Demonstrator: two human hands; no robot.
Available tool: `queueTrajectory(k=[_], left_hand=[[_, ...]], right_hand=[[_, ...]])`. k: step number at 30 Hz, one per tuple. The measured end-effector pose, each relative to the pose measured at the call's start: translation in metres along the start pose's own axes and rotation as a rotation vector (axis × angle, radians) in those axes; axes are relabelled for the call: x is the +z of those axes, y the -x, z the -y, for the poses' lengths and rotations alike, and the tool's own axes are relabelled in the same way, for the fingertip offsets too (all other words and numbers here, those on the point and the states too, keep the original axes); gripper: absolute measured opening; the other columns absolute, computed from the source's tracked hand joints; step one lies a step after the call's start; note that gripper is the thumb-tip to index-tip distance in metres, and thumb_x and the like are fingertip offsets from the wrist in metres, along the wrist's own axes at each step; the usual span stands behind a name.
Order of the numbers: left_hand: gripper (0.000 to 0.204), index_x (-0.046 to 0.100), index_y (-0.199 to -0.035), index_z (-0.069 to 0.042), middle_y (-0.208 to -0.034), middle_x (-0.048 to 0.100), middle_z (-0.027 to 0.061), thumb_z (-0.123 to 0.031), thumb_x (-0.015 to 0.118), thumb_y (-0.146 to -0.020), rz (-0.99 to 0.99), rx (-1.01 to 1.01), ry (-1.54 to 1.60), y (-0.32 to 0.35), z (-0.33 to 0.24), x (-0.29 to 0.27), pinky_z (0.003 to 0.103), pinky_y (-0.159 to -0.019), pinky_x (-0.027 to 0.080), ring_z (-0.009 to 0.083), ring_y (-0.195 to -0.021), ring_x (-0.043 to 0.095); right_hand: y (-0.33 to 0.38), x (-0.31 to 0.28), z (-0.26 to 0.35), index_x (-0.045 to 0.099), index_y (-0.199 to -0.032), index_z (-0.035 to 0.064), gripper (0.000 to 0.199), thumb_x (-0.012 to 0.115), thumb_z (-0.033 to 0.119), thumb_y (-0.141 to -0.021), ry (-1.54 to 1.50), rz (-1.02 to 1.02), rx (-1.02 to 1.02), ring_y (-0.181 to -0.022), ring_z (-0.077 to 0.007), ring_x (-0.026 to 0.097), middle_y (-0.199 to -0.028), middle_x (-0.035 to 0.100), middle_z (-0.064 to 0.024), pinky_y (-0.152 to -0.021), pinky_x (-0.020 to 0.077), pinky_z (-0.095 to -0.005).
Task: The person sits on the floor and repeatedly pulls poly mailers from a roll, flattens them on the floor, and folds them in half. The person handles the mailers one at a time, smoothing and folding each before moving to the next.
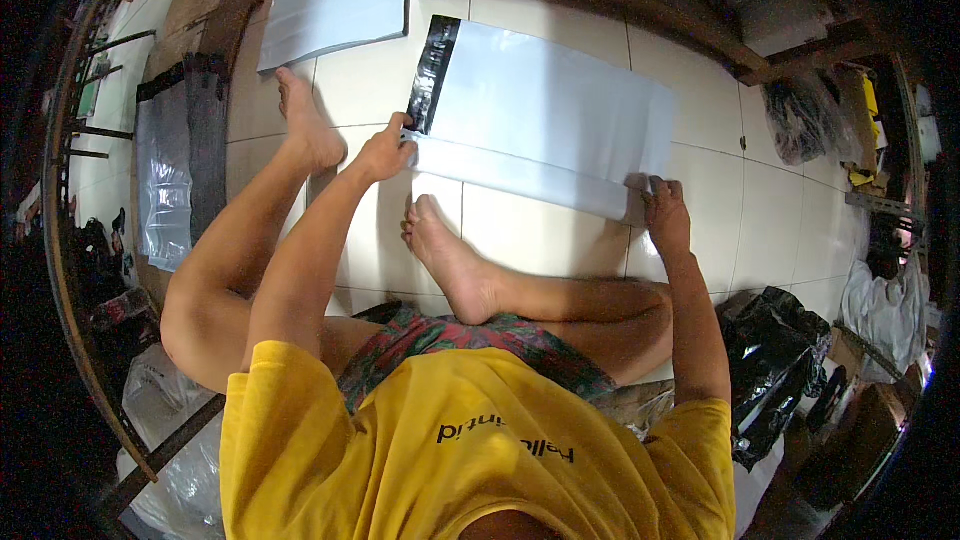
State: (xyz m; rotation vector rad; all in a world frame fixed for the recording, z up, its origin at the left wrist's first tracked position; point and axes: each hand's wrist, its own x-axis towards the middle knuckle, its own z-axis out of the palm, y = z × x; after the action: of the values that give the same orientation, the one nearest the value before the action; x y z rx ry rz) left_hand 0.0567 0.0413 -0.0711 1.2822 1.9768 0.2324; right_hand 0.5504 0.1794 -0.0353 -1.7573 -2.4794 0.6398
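Nearest is the person's yellow shirt [480,455], above legs folded on the tiled floor [560,252]. The right foot [450,262] lies before the lap, its toes just short of the work. By the floor's near right corner sits a crumpled black plastic bag [775,355].

Beyond that foot, about mid-floor, well in from either side edge, lies the grey plastic mailer [555,105], flat and slightly slanted, a black strip across its left end. The hands are well apart, one at each end of its near long edge. The left hand [382,154] pinches the near left corner, beside the black strip; the right hand [668,218] has its fingers closed on the near right corner, a little blurred. Between them runs a paler band, which reads as a narrow fold.

The step in hand, I judge, is turning in and squaring that near side. The next move calls for keeping both ends level and pressing the crease along its length; uneven pull could skew the fold.

Farther off, beyond the left foot [312,130], a stack of similar grey mailers [340,0] lies at the floor's far left corner, and a wooden frame [590,12] borders the far edge.
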Motion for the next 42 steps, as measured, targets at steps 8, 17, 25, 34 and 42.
queueTrajectory(k=[8, 17, 25, 34, 42], left_hand=[[0.045, 0.047, -0.127, -0.005, -0.116, 0.062, 0.0266, -0.022, 0.066, -0.09, -0.293, 0.116, -0.291, 0.002, -0.04, -0.011, 0.052, -0.095, 0.045, 0.043, -0.108, 0.061], [0.041, 0.063, -0.116, -0.009, -0.12, 0.062, 0.0125, -0.026, 0.068, -0.079, -0.112, 0.559, -0.507, 0.007, -0.037, -0.013, 0.044, -0.098, 0.046, 0.0313, -0.113, 0.059], [0.054, 0.062, -0.121, 0.001, -0.118, 0.063, 0.0233, -0.037, 0.066, -0.083, -0.073, 0.057, -0.065, -0.041, -0.032, -0.036, 0.046, -0.093, 0.05, 0.0413, -0.108, 0.062], [0.042, 0.062, -0.112, -0.008, -0.116, 0.061, 0.0142, -0.021, 0.075, -0.074, -0.346, 0.824, -0.485, 0.003, -0.089, 0.009, 0.047, -0.095, 0.045, 0.0342, -0.109, 0.057], [0.047, 0.06, -0.118, -0.007, -0.116, 0.063, 0.0169, -0.031, 0.07, -0.079, 0.198, 0.381, -0.619, -0.044, -0.126, -0.021, 0.051, -0.098, 0.045, 0.035, -0.115, 0.058]], right_hand=[[0.009, 0.025, 0.037, 0.05, -0.136, 0.0101, 0.053, 0.064, 0.021, -0.086, 0.501, -0.087, -0.54, -0.113, -0.0287, 0.056, -0.126, 0.056, -0.0096, -0.094, 0.0475, -0.0447], [-0.018, 0.017, 0.019, 0.057, -0.132, 0.0148, 0.051, 0.071, 0.012, -0.083, 0.318, 0.122, -0.393, -0.1, -0.0343, 0.063, -0.117, 0.065, -0.0065, -0.088, 0.054, -0.0451], [-0.049, -0.009, -0.028, 0.052, -0.123, 0.0076, 0.055, 0.081, 0.035, -0.085, -0.334, 0.114, 0.179, -0.084, -0.035, 0.068, -0.099, 0.067, -0.0253, -0.077, 0.0554, -0.0416], [-0.023, 0.011, -0.011, 0.05, -0.129, 0.007, 0.056, 0.076, 0.015, -0.081, 0.097, -0.12, -0.224, -0.106, -0.0394, 0.059, -0.122, 0.055, -0.0228, -0.091, 0.051, -0.0467], [-0.054, -0.033, 0.044, 0.056, -0.129, 0.0087, 0.044, 0.069, 0.023, -0.09, 0.072, 0.206, -0.376, -0.111, -0.0387, 0.06, -0.123, 0.061, -0.022, -0.095, 0.05, -0.0474]])
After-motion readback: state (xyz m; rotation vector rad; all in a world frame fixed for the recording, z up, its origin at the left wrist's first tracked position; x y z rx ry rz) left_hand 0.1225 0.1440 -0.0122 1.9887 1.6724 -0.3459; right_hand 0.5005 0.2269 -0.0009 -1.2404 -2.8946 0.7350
